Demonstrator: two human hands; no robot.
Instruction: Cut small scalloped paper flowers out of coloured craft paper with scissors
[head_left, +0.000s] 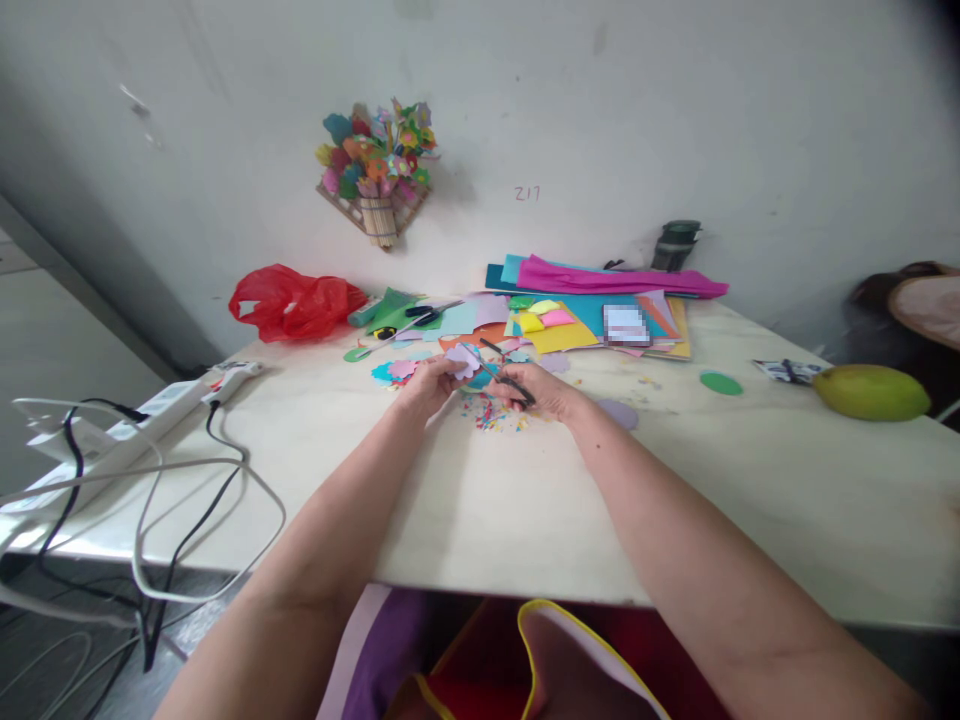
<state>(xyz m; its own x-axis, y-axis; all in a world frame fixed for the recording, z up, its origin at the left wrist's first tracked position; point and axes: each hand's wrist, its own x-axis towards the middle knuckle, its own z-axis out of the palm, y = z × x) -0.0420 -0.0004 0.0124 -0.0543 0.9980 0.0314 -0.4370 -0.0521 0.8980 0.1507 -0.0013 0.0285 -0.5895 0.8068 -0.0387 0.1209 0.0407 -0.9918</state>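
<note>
Between the fingers of my left hand is a lavender paper flower with a scalloped edge. My right hand grips dark-handled scissors, whose parted blades point left at the flower's edge. Small multicoloured paper scraps lie scattered on the table beneath both hands. Just left of my left hand rest blue and pink scalloped paper shapes. A lavender paper disc lies to the right of my right hand, partly hidden by the wrist.
Behind the hands are coloured paper sheets, a second pair of scissors and a red plastic bag. Power strips with loose cables stand left. A green disc and yellow-green fruit lie right; a dark bottle stands at the back.
</note>
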